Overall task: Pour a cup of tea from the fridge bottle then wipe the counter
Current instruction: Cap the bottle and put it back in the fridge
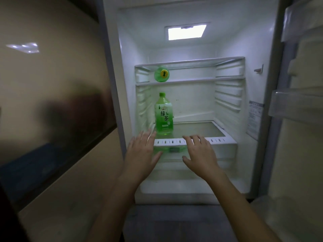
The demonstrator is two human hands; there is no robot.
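Fridge door open, and the green plastic tea bottle (164, 114) stands upright on the glass shelf (195, 129), just ahead of the left hand (142, 151); right hand (201, 152) farther off, both spread flat and empty, seemingly over the shelf edge

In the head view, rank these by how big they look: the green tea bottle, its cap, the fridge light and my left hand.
1. left hand, though it is nearest the camera, which enlarges it.
2. green tea bottle and fridge light: about alike, so not ranked.
3. cap, clearly smallest.
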